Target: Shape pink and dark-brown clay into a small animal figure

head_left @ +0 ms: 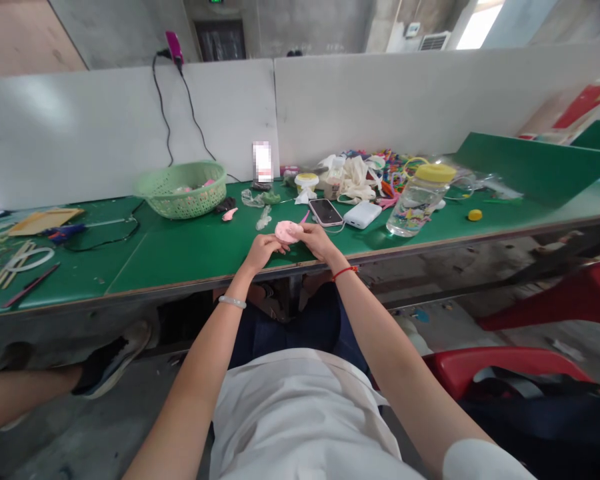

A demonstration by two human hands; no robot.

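A person's left hand (263, 252) and right hand (320, 241) gripped a flat oval of pink modelling clay (287, 231) in narrowly closed fingers (301, 233) just above a green table (180, 250), its long axis lying crosswise, one end toward each hand.

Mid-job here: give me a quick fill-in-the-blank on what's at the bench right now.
The left hand and right hand hold a ____ rounded lump between them.
A ____ cord circles the right wrist.
The clear plastic bottle has a ____ lid.
The woven basket is light ____.

Missing words: pink; red; yellow; green.
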